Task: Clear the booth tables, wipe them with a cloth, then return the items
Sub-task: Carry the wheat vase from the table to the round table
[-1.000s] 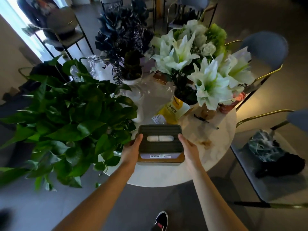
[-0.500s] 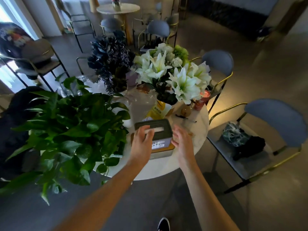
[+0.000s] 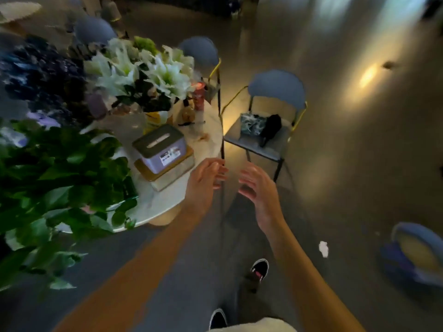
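Note:
A grey tissue box [image 3: 160, 149] with a wooden base stands on the round white table [image 3: 167, 200], near its right edge. My left hand [image 3: 205, 182] hovers just right of the box, fingers relaxed, holding nothing. My right hand [image 3: 257, 185] is further right, off the table over the floor, fingers loosely spread and empty. White lilies [image 3: 153, 73], dark blue flowers [image 3: 40, 73] and a leafy green plant [image 3: 55, 178] crowd the table behind and left of the box. The view is blurred.
A blue chair [image 3: 268, 130] with a patterned bag and a dark item on its seat stands right of the table. Another blue chair [image 3: 201, 53] is behind. A red cup [image 3: 199, 94] and a small bottle [image 3: 188, 111] stand by the lilies. A blue object [image 3: 417, 255] lies on the floor at right.
Both hands have let go of the tissue box, which now stands on the table, and have drawn back to the right. The view has swung right.

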